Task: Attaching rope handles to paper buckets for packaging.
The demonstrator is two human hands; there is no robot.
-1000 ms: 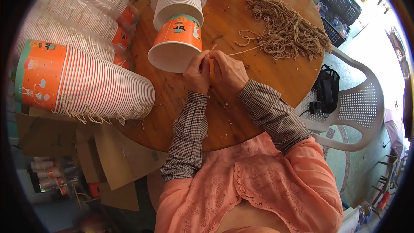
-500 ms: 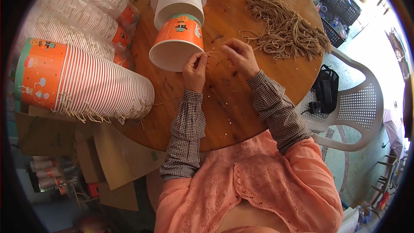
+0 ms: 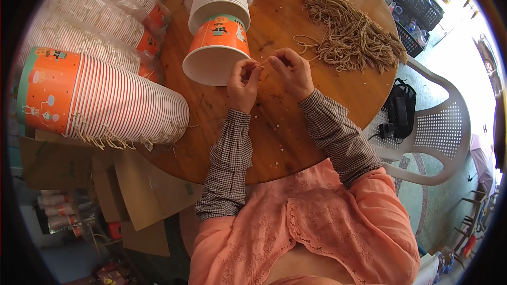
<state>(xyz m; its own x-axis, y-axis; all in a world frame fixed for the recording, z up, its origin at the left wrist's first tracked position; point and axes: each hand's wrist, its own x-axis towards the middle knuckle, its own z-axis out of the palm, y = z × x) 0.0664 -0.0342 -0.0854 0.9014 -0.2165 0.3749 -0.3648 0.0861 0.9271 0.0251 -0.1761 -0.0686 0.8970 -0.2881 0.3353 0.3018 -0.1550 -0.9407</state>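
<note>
Above the near half of a round wooden table, my left hand (image 3: 243,85) is closed, its thumb and fingers pinching a thin tan string (image 3: 259,64). Close by on the right, my right hand (image 3: 293,75) is also closed in a pinch on the string, its tips hard to make out. A strand runs from behind the right hand toward a heap of tan strings (image 3: 354,31). Just beyond my left hand, an orange paper bucket (image 3: 221,32) lies with its white mouth toward me. Its base end meets a stack of white-rimmed paper buckets (image 3: 219,1).
A long nested stack of paper buckets (image 3: 127,95) lies at the left, with string ends hanging along its lower side. Behind it are bagged bucket stacks (image 3: 90,18). Cardboard boxes (image 3: 148,190) stand below the left table edge. A white plastic chair (image 3: 438,126) holds a black bag.
My right hand has shifted slightly left, narrowing the gap between my hands. My left fingers have curled and turned a little. The bucket has barely moved.
</note>
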